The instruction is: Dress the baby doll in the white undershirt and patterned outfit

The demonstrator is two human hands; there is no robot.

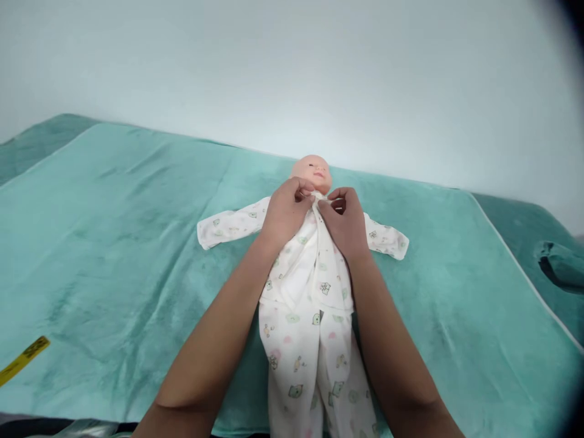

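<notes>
A baby doll (314,169) lies on its back, dressed in a white baby shirt (326,267) and white pants (296,365), both printed with small animals. The shirt's sleeves spread out to either side, and its front hangs apart below the chest. At the doll's neck, my left hand (289,210) pinches one edge of the shirt's collar. Close beside it, my right hand (344,219) pinches the other front edge. Both sets of fingertips nearly meet under the doll's chin. My fingers hide whatever fastening may be there.
A green blanket (114,243) with wrinkles covers the bed. A pale wall (292,73) rises behind it. At the left lies a yellow strip (25,360) with dark markings. A dark loop under green cloth (559,267) sits at the right edge.
</notes>
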